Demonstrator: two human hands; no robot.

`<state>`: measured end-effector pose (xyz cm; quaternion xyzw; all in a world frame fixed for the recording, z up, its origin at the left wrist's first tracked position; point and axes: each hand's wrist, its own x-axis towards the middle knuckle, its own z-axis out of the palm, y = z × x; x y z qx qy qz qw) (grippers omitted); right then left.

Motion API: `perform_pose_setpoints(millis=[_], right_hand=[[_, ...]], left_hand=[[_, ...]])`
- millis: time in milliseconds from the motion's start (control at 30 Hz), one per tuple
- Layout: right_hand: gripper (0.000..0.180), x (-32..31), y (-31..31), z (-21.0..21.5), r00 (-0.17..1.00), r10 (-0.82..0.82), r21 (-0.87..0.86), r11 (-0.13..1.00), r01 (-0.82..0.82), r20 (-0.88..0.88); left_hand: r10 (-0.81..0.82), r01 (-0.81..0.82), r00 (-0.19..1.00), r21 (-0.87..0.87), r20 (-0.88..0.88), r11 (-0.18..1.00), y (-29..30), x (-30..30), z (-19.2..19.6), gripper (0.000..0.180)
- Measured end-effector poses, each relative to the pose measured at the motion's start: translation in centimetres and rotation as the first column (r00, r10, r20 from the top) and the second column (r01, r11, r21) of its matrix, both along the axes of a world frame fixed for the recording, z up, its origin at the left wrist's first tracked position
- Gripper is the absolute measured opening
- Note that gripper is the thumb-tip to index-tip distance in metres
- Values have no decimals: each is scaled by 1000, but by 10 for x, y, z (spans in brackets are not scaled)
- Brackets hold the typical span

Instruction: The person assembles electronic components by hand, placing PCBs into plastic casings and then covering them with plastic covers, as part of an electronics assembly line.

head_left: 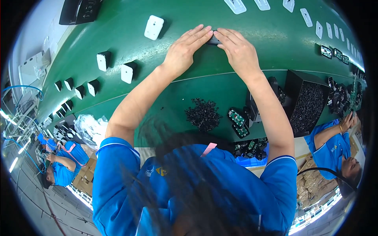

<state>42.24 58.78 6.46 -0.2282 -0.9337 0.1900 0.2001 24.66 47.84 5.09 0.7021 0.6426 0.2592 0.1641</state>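
Both my arms reach forward over the green work surface (197, 65). Between my hands is a small black plastic housing (214, 41), largely covered by my fingers. My left hand (182, 50) has its fingers together and angled onto the housing's left side. From the other side, my right hand (238, 49) presses on it with fingers bent over its edge. Nearer to me lies a heap of small black parts (203, 114). Beside that heap are black housings with green circuit boards (236, 117).
White plates (154, 27) and black-and-white housings (103, 61) stand at left; white covers (235, 5) line the far right. A black bin (307, 102) of small parts stands right. Co-workers sit at the right (334, 145) and left (65, 165).
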Motion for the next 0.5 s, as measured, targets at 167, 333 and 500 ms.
perform_pose_setpoints(millis=[167, 333, 500], right_hand=[[33, 1, -5, -5, 1000, 3, 9, 1000, -3, 3], [36, -4, -14, -6, 999, -43, 126, 991, 42, 9], [31, -8, -8, -5, 999, -54, -23, 998, 55, 3]], left_hand=[[-5, 5, 1000, -12, -13, 1000, -3, 1, -3, 72], [-10, 10, 1000, 37, 2, 999, -5, 1, -7, 71], [17, -18, 999, 41, 29, 999, -4, -2, -7, 65]])
